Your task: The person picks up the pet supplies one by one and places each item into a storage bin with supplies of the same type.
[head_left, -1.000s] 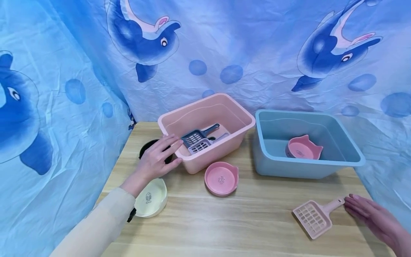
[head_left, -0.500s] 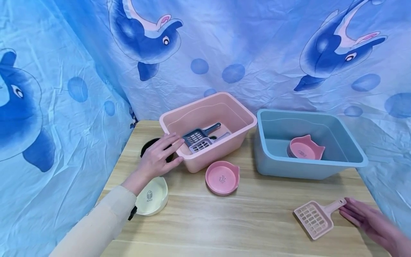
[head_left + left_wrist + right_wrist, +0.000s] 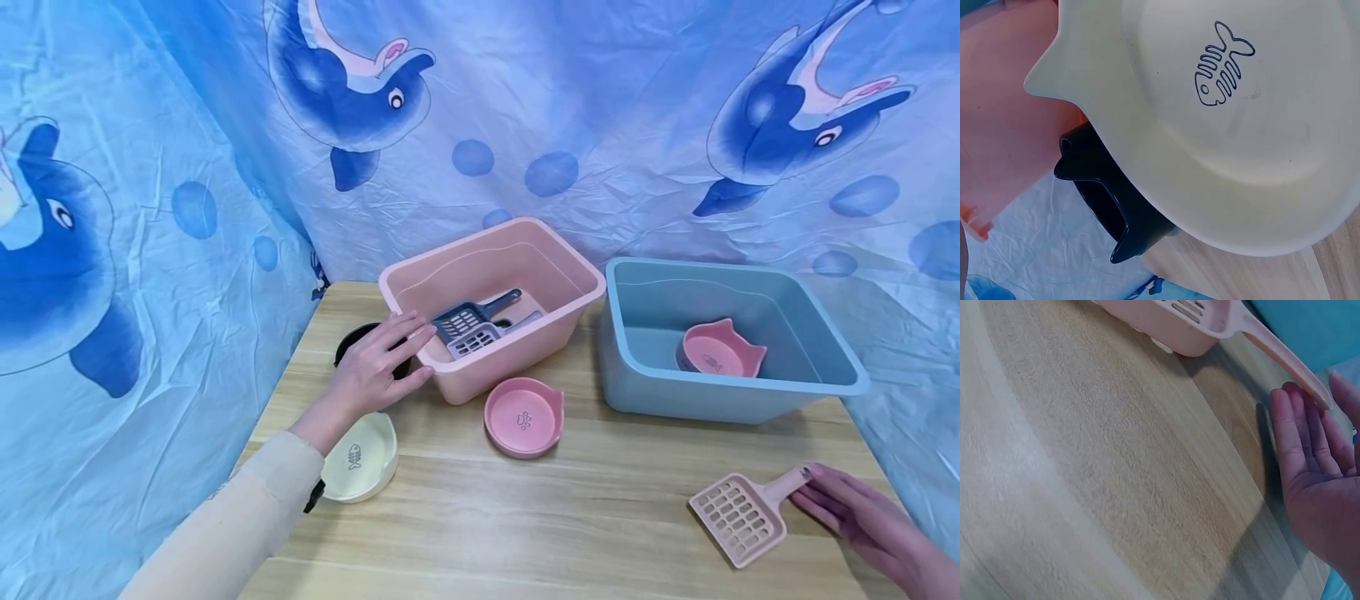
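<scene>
My right hand [image 3: 862, 521] holds the handle end of a pale pink litter scoop [image 3: 782, 483], thumb above and fingers beneath. In the right wrist view the scoop's handle [image 3: 1282, 355] slopes down to those fingers [image 3: 1288, 434]. My left hand [image 3: 375, 367] rests with extended fingers on the left corner of a pink bin [image 3: 513, 358]. A dark blue scoop [image 3: 505, 301] and a lavender scoop [image 3: 525, 320] lie inside it. Partly hidden by that hand is a black bowl [image 3: 351, 337]; a cream bowl [image 3: 378, 471] with a fishbone drawing sits under the wrist.
A blue-grey bin [image 3: 675, 398] stands right of the pink one and contains a pink cat-eared bowl [image 3: 720, 354]. Another pink bowl [image 3: 517, 433], marked with a paw, sits in front of the bins on the wooden table [image 3: 555, 525]. Dolphin-printed cloth [image 3: 600, 108] hangs behind.
My right hand has come in around the scoop's handle end, and the scoop has shifted slightly toward me. The left hand keeps its place on the pink bin. The head view has drifted slightly.
</scene>
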### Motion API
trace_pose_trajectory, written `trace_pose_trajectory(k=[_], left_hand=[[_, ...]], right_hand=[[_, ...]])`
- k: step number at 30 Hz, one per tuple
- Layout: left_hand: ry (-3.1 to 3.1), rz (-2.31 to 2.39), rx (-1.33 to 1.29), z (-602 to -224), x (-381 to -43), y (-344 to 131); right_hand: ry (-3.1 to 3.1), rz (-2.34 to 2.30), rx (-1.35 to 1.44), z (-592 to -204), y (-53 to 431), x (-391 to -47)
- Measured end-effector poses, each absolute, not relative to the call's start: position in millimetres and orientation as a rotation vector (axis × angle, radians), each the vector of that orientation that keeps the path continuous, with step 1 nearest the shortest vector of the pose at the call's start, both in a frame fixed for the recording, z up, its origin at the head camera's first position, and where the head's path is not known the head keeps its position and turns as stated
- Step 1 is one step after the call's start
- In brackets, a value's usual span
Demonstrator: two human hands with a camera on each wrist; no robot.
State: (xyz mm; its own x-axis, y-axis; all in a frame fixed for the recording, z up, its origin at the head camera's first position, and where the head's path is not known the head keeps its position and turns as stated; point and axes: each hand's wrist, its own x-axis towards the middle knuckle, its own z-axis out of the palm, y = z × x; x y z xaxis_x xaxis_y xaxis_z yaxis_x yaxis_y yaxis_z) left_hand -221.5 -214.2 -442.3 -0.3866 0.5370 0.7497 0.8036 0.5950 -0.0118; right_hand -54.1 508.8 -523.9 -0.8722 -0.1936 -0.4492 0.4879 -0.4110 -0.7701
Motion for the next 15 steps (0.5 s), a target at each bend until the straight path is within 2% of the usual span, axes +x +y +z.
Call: trace_pose_trajectory(k=[9,15], left_hand=[[-2.085,-0.468,-1.051,-442,-221,-212],[-2.093,-0.468,-1.052,-441,-219,-211]], right_hand=[[1.614,-2.219,0.601,-521,498,-61],[1.635,-2.259,0.628,-514,488,-65]])
